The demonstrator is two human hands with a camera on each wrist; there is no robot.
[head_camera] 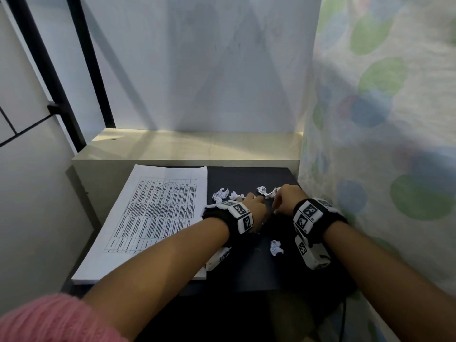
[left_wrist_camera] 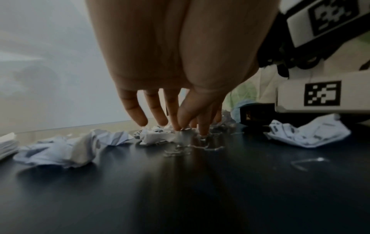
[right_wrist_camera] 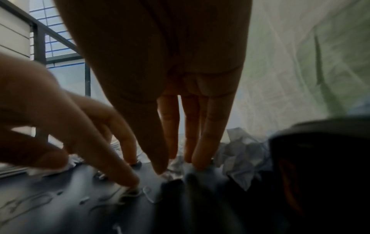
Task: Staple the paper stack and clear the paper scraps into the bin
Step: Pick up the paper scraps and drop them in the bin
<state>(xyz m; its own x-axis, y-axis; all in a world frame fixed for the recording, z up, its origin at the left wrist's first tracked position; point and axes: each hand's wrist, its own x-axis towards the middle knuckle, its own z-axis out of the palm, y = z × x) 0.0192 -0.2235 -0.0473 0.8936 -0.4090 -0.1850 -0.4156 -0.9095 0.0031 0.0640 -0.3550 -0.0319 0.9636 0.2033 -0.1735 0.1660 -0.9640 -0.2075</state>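
left hand (head_camera: 255, 206): fingers point down at the tabletop (head_camera: 246, 176), thumb and forefinger tips meet on a small bit by the loose staples (left_wrist_camera: 192, 147); looks like a pinch, but what it has is too small to tell.
right hand (head_camera: 287, 197): just right of the left one, fingers straight down, tips touching the tabletop by a scrap; relaxed, not seen to clasp anything.
key relation: both grips are among the scraps, not on the paper stack (head_camera: 153, 218). stack lies left of the left grip, long axis running away from the person, near edge toward the body. left hand is the nearer one to it.
scraps: crumpled bits (head_camera: 220, 194) just ahead-left of the left grip, more (head_camera: 264, 191) ahead between the 2 grips, one (head_camera: 275, 247) behind them, toward the body.
stapler: not clearly seen; a dark object (right_wrist_camera: 320, 174) sits right of the right grip, can't tell what it is.
bin: not in view.
writing: stack's top sheet has a printed table, text too small to read. wristbands (head_camera: 243, 217) carry black-and-white square codes, no words.
step (guess): picking up loose bits; stack prob. not yet handled.
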